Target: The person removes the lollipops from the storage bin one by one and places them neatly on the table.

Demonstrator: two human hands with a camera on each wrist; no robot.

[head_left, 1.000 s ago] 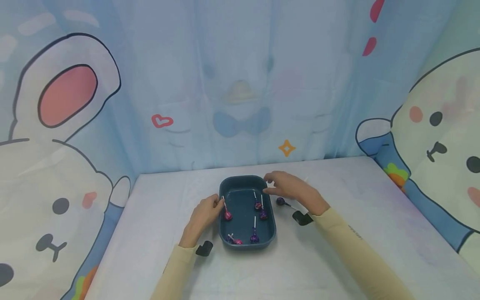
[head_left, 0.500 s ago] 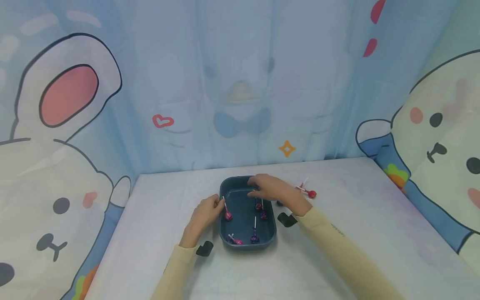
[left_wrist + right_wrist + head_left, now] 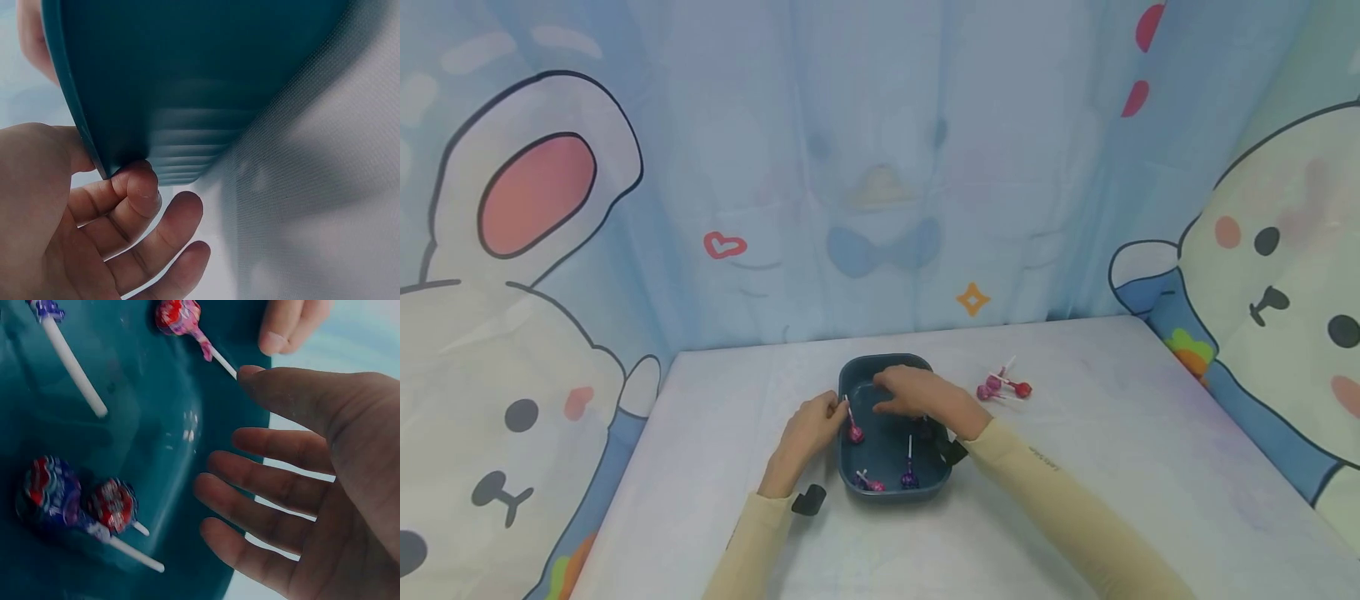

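Note:
A dark teal rectangular tub (image 3: 891, 497) holds several wrapped lollipops. My left hand (image 3: 808, 427) pinches its left rim; in the left wrist view the thumb is inside and the curled fingers (image 3: 140, 187) lie against the outer wall. My right hand (image 3: 917, 392) hovers over the tub's back right part, fingers spread and holding nothing. A pink lollipop (image 3: 855, 434) leans by the left wall. A purple lollipop (image 3: 910, 480) stands near the front, beside a pink one (image 3: 877, 486). In the right wrist view two purple-red lollipops (image 3: 50, 494) lie below the right hand's fingertips.
On the white table (image 3: 715, 467), right of the tub, lies a small group of lollipops, one red (image 3: 1022, 389) and others pink (image 3: 983, 392). A blue cartoon curtain (image 3: 880, 125) hangs behind the table's back edge.
My right hand has moved left from the tub's right rim to over its inside. Lollipops on the table came into view; a purple one there is now hidden behind the right wrist. The left hand stays put.

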